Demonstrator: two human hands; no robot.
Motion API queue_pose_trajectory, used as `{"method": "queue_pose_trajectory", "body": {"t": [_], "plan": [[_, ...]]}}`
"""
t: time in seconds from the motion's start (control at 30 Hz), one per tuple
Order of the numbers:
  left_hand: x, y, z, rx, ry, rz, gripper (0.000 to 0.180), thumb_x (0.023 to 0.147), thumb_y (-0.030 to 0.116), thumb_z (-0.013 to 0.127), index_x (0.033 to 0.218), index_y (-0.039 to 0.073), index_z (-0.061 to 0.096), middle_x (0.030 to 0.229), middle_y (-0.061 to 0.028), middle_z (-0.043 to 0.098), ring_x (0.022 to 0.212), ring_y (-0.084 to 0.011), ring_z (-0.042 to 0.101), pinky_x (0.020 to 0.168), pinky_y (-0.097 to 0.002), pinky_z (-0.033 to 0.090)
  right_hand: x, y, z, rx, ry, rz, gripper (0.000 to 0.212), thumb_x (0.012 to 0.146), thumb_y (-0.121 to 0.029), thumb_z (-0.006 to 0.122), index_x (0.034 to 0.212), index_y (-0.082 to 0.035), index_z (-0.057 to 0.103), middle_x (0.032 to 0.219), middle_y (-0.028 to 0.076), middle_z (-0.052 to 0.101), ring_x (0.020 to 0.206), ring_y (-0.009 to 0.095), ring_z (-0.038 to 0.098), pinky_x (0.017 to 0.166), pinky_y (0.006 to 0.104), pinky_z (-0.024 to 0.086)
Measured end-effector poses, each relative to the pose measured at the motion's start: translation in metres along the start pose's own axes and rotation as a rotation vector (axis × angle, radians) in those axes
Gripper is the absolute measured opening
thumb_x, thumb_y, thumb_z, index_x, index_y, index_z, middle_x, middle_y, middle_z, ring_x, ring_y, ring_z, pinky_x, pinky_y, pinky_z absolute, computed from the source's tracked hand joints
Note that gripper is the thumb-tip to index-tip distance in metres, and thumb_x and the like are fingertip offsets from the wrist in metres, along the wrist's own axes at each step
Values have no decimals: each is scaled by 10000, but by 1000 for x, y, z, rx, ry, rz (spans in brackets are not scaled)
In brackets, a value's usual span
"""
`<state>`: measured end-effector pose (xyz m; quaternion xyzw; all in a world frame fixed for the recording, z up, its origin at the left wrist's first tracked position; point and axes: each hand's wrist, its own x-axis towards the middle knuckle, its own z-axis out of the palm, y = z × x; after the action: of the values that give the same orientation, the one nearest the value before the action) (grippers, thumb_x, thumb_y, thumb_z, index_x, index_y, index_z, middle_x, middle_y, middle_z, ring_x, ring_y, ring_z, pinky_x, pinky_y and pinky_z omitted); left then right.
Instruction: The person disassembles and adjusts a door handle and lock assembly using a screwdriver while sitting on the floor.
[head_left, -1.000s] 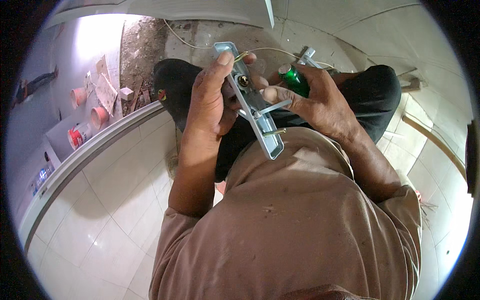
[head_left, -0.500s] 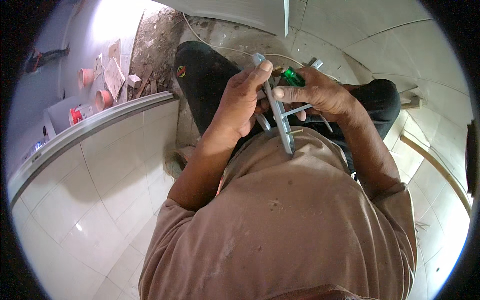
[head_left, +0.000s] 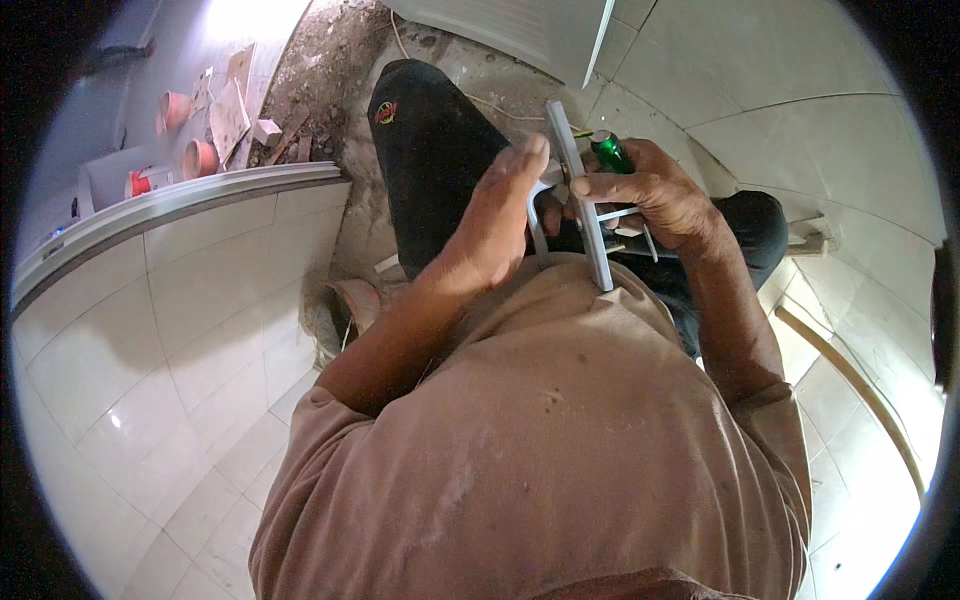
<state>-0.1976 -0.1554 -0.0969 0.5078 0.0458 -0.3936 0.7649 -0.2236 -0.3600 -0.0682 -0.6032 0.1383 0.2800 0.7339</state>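
Over my lap is a silver door handle (head_left: pixel 596 245) with a long narrow backplate, tilted, its upper end leaning left. Its curved lever shows on the left side, and a square metal spindle (head_left: pixel 618 213) and a small post stick out to the right. My left hand (head_left: pixel 500 215) is around the lever side, thumb raised off the plate, its fingers partly hidden behind. My right hand (head_left: pixel 655 195) presses its thumb on the plate's face. In the same hand sits a green-handled screwdriver (head_left: pixel 611 152), its thin shank showing below the fingers.
A low tiled wall with a pale metal track (head_left: pixel 250 180) runs along the left. Beyond it lie pinkish cups (head_left: pixel 200 158), broken tile pieces (head_left: pixel 229 117) and rubble. A white panel (head_left: pixel 510 32) stands ahead. A tan hose (head_left: pixel 860 375) curves along the right-hand tiles.
The door handle and both hands have shifted slightly right in the view. My left thumb has come away from the plate's upper end, which now stands free. The screwdriver stays in my right hand.
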Motion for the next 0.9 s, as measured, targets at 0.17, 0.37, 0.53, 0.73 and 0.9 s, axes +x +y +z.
{"method": "queue_pose_trajectory", "body": {"t": [0.17, 0.37, 0.53, 0.73, 0.9], "plan": [[-22, -15, -8, -78, -10, -67, 545, 1029, 566, 496, 1184, 57, 619, 931, -69, 617, 799, -195, 572, 736, -319, 461, 5, 26, -11, 96, 34, 59, 493, 805, -397, 837, 1090, -24, 688, 890, 53, 707, 745, 140, 649, 626, 282, 524], [-4, 17, -13, 135, -95, 119, 514, 1029, 540, 524, 1162, 49, 598, 811, -36, 536, 696, -143, 479, 656, -294, 399, 5, 17, -23, 268, 34, -7, 590, 820, -409, 836, 1164, 28, 638, 957, 107, 698, 875, 210, 698, 710, 349, 597], [26, 46, -11, 154, -148, 326, 414, 1049, 412, 559, 1220, 36, 566, 845, -36, 551, 769, -162, 509, 711, -322, 435, 1, 12, -36, 402, 101, -63, 667, 836, -443, 813, 1241, 49, 616, 1062, 130, 685, 887, 241, 699, 776, 406, 586], [34, 76, 7, 662, -151, 540, 370, 1034, 290, 607, 1293, 25, 604, 1101, -80, 656, 1015, -177, 600, 955, -318, 460, -15, -3, -36, 469, 114, -161, 674, 860, -467, 784, 1267, 41, 609, 986, 169, 700, 890, 256, 697, 723, 450, 577], [36, 81, 7, 981, -119, 853, 340, 982, 223, 676, 1255, 21, 652, 1158, -110, 685, 1115, -234, 617, 1030, -347, 437, -29, -16, -29, 399, 210, -191, 722, 854, -486, 785, 1283, 56, 574, 910, 203, 705, 854, 286, 701, 724, 494, 580]]}}
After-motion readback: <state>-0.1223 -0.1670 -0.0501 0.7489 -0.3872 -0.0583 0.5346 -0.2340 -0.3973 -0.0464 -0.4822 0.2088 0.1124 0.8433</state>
